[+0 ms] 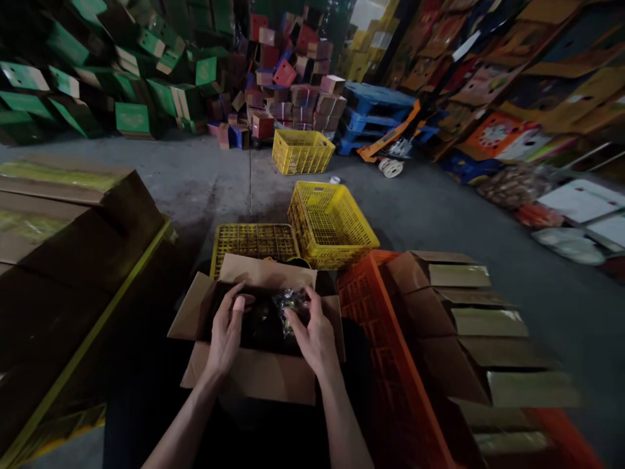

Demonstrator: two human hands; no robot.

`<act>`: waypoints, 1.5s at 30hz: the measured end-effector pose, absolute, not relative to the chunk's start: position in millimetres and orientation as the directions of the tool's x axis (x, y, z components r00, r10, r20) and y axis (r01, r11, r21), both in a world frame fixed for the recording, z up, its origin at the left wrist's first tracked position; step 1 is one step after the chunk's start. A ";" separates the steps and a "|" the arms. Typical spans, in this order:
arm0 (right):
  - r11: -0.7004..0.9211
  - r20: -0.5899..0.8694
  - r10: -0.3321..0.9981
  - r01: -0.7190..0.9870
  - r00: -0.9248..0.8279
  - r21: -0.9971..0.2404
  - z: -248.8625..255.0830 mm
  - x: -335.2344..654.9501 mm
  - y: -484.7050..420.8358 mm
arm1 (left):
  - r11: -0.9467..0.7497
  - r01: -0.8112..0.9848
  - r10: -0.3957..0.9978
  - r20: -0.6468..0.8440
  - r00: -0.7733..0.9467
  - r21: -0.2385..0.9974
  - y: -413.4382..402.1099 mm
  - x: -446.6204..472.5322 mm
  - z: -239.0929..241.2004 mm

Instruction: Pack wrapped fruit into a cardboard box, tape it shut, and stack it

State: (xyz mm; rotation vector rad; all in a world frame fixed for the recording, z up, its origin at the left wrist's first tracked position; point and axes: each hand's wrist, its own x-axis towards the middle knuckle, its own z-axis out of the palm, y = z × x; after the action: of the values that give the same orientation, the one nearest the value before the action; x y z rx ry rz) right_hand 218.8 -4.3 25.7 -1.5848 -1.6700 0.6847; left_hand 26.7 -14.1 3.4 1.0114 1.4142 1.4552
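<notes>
An open cardboard box [254, 372] sits right in front of me with its flaps spread out. Both hands reach into its dark inside. My left hand [227, 329] rests on the left part of the opening, fingers curled over something dark that I cannot make out. My right hand [312, 335] pinches a crinkled clear plastic bag [291, 303] at the middle of the box. What the bag holds is too dark to tell.
An orange crate [375, 339] stands to the right with several folded cardboard boxes [463, 326] stacked on it. Yellow plastic crates [332, 225] stand beyond the box. Flat cardboard stacks [63, 260] lie at the left. Piled green and red boxes, blue pallets and a pallet jack [390, 150] line the back.
</notes>
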 end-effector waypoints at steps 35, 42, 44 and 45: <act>0.029 0.049 0.996 0.254 0.071 -0.967 27.5 217.1 -1.8 | 0.025 -0.041 0.987 -0.031 -0.160 0.999 -15.9 23.7 11.9; -0.210 -0.239 0.965 -0.222 0.113 -0.952 17.4 184.8 -0.7 | 0.059 -0.102 0.998 -0.055 0.034 0.993 -14.7 26.4 7.6; -0.175 -0.207 0.973 -0.257 0.106 -0.951 13.4 182.7 0.5 | 0.084 -0.100 0.996 -0.084 0.005 0.991 -13.7 26.9 6.7; -0.156 -0.191 0.976 -0.281 0.101 -0.947 11.6 183.1 1.2 | 0.086 -0.098 0.996 -0.087 0.002 0.991 -13.5 27.1 6.7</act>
State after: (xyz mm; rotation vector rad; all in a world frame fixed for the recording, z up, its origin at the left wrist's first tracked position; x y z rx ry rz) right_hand 183.1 1.2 11.6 -1.1835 -0.8237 1.3575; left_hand 27.1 -13.5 6.7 1.0729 1.1782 1.1917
